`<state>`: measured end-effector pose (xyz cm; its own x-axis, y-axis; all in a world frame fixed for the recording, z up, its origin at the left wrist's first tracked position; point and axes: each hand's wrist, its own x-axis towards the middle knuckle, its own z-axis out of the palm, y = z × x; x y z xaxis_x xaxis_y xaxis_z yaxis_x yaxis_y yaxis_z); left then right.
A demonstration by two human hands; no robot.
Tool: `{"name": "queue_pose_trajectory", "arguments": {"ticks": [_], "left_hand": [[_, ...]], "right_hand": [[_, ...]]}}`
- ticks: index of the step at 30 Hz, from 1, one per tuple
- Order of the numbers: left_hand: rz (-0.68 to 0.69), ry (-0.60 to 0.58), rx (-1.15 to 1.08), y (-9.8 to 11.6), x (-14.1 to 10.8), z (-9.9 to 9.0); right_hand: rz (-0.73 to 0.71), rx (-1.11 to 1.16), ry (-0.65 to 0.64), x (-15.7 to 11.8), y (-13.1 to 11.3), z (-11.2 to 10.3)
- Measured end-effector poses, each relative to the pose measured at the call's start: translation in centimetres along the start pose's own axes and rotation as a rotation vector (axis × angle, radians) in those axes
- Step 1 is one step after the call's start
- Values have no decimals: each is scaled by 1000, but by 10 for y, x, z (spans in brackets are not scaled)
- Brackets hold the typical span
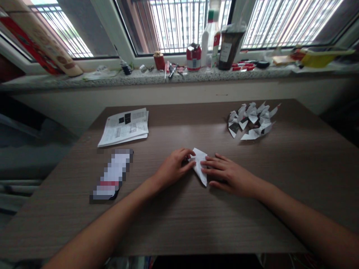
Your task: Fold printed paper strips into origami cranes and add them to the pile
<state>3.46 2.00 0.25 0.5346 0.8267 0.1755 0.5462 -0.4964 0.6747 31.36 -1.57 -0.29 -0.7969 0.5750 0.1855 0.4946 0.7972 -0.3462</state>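
Observation:
A small white folded paper [199,157] lies on the brown table in front of me, narrowing to a point towards my side. My left hand [176,164] is at its left edge, thumb and forefinger bent around the corner there in a pinch. From the other side, my right hand [228,173] lies nearly flat with fingers apart, the fingertips resting on the paper's right edge. A group of several folded paper figures [254,119], white with dark printed patches, stands together at the back right of the table.
Printed sheets [126,129] lie stacked at the back left. A phone [113,175], its screen blurred, is left of my left forearm. On the windowsill [112,80] stand a red can [193,58], bottles, a dark drink cup [230,48], red-handled scissors [243,67] and a yellow container [319,58].

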Motion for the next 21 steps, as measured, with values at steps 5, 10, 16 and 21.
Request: {"name": "queue_pose_trajectory", "arguments": {"ticks": [5, 10, 16, 21], "left_hand": [[-23, 13, 58, 2, 3, 4], [-45, 2, 113, 6, 5, 5], [-78, -12, 133, 9, 8, 4], [-62, 3, 147, 5, 9, 8]], "right_hand": [[-4, 2, 16, 0, 1, 1], [-1, -14, 15, 0, 2, 3], [-17, -42, -6, 1, 1, 3], [8, -25, 14, 2, -1, 2]]}}
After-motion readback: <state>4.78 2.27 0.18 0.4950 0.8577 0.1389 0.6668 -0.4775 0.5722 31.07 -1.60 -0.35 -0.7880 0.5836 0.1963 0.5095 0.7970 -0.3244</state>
